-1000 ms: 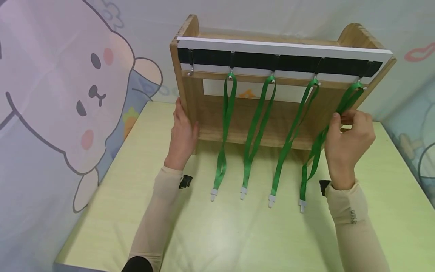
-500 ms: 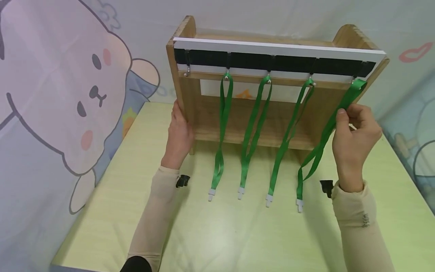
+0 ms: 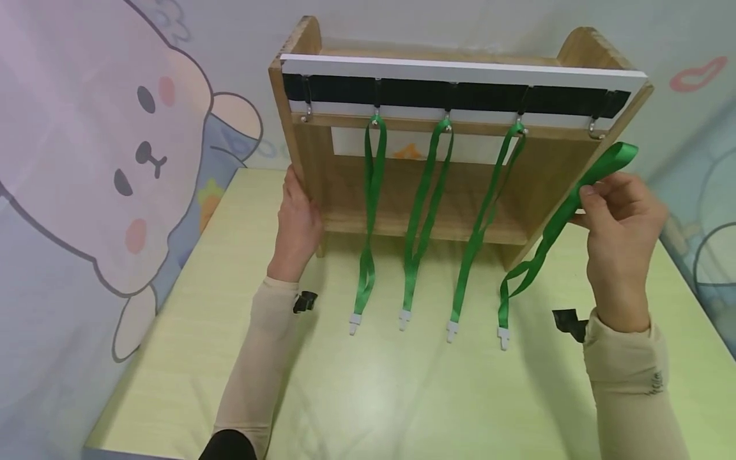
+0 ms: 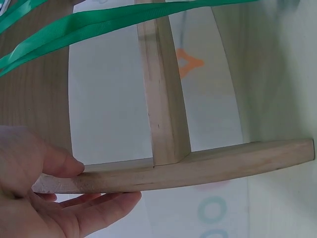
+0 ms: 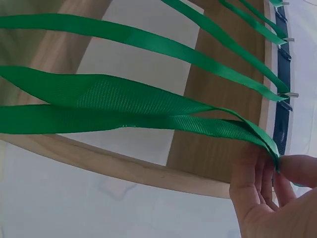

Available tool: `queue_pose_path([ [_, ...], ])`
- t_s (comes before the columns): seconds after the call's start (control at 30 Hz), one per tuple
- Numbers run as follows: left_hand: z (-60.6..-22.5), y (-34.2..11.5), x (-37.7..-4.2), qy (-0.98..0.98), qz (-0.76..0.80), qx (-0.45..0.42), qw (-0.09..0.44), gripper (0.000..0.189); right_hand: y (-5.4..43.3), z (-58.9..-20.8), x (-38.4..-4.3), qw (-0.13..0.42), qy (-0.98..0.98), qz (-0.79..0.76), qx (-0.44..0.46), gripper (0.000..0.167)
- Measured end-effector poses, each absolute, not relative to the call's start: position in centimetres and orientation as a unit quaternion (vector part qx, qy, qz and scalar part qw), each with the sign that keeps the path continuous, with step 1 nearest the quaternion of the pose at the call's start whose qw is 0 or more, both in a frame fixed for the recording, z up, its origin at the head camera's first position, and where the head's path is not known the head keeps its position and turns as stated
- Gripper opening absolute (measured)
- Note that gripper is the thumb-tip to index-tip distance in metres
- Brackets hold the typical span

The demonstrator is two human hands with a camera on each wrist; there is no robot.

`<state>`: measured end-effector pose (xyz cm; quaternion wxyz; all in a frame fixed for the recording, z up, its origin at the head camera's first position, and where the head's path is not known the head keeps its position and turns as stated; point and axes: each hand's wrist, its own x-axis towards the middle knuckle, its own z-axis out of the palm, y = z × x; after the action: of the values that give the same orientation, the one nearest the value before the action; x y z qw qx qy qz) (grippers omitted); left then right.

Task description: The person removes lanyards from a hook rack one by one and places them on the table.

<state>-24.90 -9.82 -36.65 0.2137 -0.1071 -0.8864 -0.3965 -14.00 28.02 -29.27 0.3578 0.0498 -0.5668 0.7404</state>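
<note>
My right hand (image 3: 623, 246) pinches a green lanyard (image 3: 554, 227) near its top loop, off to the right of the rack. The loop stands free of the rightmost hook (image 3: 596, 131), and the lanyard's pale clip (image 3: 503, 338) hangs low over the table. In the right wrist view, thumb and fingers press the ribbon (image 5: 143, 106) together. My left hand (image 3: 296, 227) grips the left side panel of the wooden rack (image 3: 299, 137); in the left wrist view the thumb lies on one face of that panel (image 4: 114, 181) and the fingers on the other.
Three more green lanyards (image 3: 374, 185) hang from the middle hooks of the white and black strip (image 3: 414, 96). The leftmost hook (image 3: 307, 115) is bare. The rack stands at the back of a pale green table (image 3: 368, 396), before a printed cloth backdrop (image 3: 132, 83).
My right hand has drawn the lanyard's loop off the rightmost hook and moved it to the right. My left hand stays on the rack's side.
</note>
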Motion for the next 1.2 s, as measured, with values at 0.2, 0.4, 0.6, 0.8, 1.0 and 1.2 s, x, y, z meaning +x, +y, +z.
queue_pose_path([
  [0.2, -36.7, -9.7, -24.9, -0.884, -0.4, -0.105, 0.217, 0.065, 28.7, -30.1, -13.0, 0.263, -0.588, 0.764, 0.028, 0.004],
  [0.4, -37.1, -9.6, -24.8, -0.885, -0.401, -0.103, 0.214, 0.066, 29.5, -31.7, -12.1, 0.161, -0.567, 0.807, 0.045, 0.012],
  [0.6, -37.1, -9.7, -24.8, -0.884, -0.392, -0.111, 0.229, 0.063, 29.8, -33.2, -11.9, 0.097, -0.564, 0.818, 0.058, 0.021],
  [0.8, -37.0, -9.7, -24.9, -0.885, -0.392, -0.108, 0.227, 0.062, 29.6, -34.5, -11.6, 0.038, -0.565, 0.823, 0.043, 0.021],
  [1.0, -37.0, -9.7, -24.9, -0.884, -0.393, -0.107, 0.227, 0.062, 29.4, -35.9, -11.2, 0.0, -0.594, 0.804, 0.024, 0.02],
  [1.2, -36.9, -9.6, -24.9, -0.886, -0.394, -0.105, 0.223, 0.062, 29.9, -37.8, -10.7, -0.024, -0.649, 0.761, -0.013, 0.015],
])
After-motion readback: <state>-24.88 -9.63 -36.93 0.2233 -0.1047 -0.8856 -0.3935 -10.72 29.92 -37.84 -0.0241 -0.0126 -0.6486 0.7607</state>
